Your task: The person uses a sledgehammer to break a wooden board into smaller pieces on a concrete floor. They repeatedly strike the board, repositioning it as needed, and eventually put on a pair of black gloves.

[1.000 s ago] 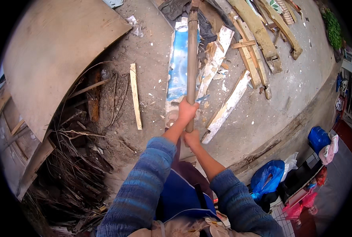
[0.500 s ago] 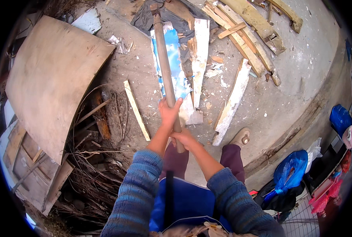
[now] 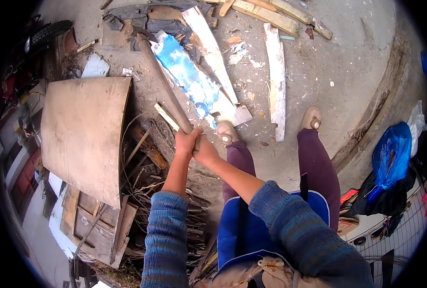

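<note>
A long wooden-handled tool (image 3: 168,86) slants away from me toward the far left. Its dark head lies over the debris near the torn blue-and-white board (image 3: 187,72); I cannot tell the head's exact kind. My left hand (image 3: 186,140) is wrapped round the near part of the handle. Close beside it, almost touching, my right hand (image 3: 205,151) grips the handle's end. A long, pale splintered plank (image 3: 211,53) lies along the board's right side. Part of a short yellowish strip of wood (image 3: 165,116) shows just beyond my left hand.
At left, a large plywood sheet (image 3: 86,139) leans over a heap of sticks (image 3: 144,187). A white-painted plank (image 3: 276,81) lies ahead of my feet, with yellowish timbers (image 3: 261,17) farther off. Blue plastic bags (image 3: 391,153) stand at right beside a raised concrete edge (image 3: 374,115).
My view has shifted. The tool now slants to the left instead of pointing nearly straight ahead. My right hand has closed up to my left on the handle, and my feet stand wider apart.
</note>
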The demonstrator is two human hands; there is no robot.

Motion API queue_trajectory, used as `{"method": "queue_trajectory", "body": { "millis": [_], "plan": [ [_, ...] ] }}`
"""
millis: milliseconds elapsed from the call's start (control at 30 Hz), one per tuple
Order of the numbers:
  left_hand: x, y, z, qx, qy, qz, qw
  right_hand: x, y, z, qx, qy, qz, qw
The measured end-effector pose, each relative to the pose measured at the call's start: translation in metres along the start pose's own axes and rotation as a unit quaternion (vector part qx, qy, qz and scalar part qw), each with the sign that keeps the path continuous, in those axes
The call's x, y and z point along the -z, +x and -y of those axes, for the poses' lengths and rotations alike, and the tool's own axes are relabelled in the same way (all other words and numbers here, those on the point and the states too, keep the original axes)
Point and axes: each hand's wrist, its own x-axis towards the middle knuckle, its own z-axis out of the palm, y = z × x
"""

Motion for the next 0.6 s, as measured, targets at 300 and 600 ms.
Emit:
{"method": "queue_trajectory", "body": {
  "millis": [300,600],
  "plan": [
    [0.003,-0.009,-0.009,0.035,-0.109,0.046,0.992,0.032,-0.022,-0.01,-0.094,0.387,0.34,0.852],
    [0.08,-0.044,-0.164,0.085,-0.244,0.196,0.946,-0.008,-0.057,0.17,-0.009,0.552,0.354,0.754]
  ]
}}
